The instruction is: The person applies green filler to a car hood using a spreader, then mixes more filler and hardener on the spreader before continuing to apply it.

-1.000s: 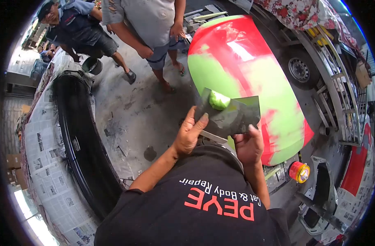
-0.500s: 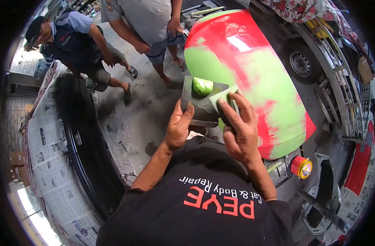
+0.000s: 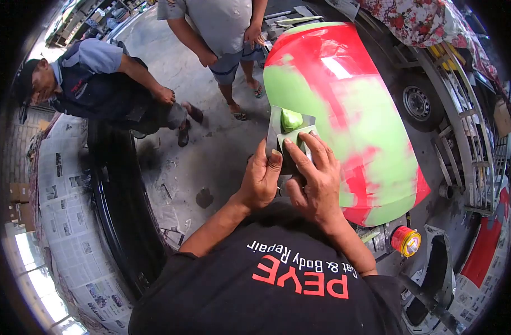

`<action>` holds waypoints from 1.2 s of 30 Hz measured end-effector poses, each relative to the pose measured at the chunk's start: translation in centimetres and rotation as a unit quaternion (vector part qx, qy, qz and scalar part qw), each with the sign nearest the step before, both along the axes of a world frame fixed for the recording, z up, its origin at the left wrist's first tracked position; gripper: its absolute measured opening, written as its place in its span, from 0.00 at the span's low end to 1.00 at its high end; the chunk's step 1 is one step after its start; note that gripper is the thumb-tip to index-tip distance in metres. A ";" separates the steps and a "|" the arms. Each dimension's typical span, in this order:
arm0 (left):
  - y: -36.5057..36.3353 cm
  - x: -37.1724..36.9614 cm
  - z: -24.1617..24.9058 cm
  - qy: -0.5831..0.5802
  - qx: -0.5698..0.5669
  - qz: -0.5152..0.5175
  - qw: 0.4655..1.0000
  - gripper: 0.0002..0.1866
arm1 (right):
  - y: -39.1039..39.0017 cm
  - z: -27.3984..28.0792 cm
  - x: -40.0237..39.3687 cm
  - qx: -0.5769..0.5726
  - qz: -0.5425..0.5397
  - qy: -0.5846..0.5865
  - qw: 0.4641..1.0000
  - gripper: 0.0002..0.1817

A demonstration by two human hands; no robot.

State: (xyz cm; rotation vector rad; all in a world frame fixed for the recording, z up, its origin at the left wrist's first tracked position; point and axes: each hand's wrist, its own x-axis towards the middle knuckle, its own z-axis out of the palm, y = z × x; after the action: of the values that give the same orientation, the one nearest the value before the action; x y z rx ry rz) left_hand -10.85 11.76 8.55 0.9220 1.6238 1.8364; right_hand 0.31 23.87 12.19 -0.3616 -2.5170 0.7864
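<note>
My left hand (image 3: pixel 260 181) grips a grey mixing plate (image 3: pixel 274 124) from below, its thumb at the near edge. A lump of bright green putty (image 3: pixel 291 119) sits near the plate's far end. Between the fingers and thumb of my right hand (image 3: pixel 318 187) is a flat, pale putty spreader (image 3: pixel 292 137), laid over the plate just on the near side of the putty. Beyond both hands to the right lies a red car hood (image 3: pixel 345 47) with broad light green patches.
A can with a red and yellow label (image 3: pixel 405 241) stands by the hood's near end. Left of me is a long black car panel (image 3: pixel 118 206) beside newspaper-covered surfaces (image 3: pixel 76 223). Two people stand ahead on the left. A wheel (image 3: pixel 416 103) and metal frames line the right.
My right hand has brought the spreader further over the plate, closer to the putty. The plate has tilted and shifted right in view. The person at far left has moved.
</note>
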 end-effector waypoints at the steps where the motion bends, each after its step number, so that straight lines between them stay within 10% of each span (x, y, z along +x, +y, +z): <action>1: 0.0 -0.1 -0.1 0.029 -0.016 0.011 0.999 0.24 | 0.3 0.3 0.0 0.000 0.002 -0.002 1.000 0.38; 8: -1.4 -2.8 -1.6 0.280 -0.101 0.225 0.928 0.23 | 4.2 -1.9 0.6 -0.294 0.135 -0.002 0.946 0.33; 10: -2.1 -5.2 -1.7 0.194 -0.075 0.248 0.946 0.23 | 4.3 -3.0 1.6 -0.618 0.082 0.048 0.780 0.33; 14: -2.7 -7.9 -2.0 -0.034 0.017 0.282 0.959 0.29 | 5.6 -5.0 2.7 -0.841 0.092 0.167 0.506 0.36; 36: 1.2 -26.5 -5.8 -0.280 0.029 0.112 0.953 0.18 | 9.9 -9.1 -8.5 -0.820 -0.023 0.271 0.503 0.25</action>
State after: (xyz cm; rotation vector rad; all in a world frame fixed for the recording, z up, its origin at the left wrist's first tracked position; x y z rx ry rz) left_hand -37.36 12.96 2.71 0.1955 1.3530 2.0608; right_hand -8.22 33.79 3.14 -0.5519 -0.4291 2.5055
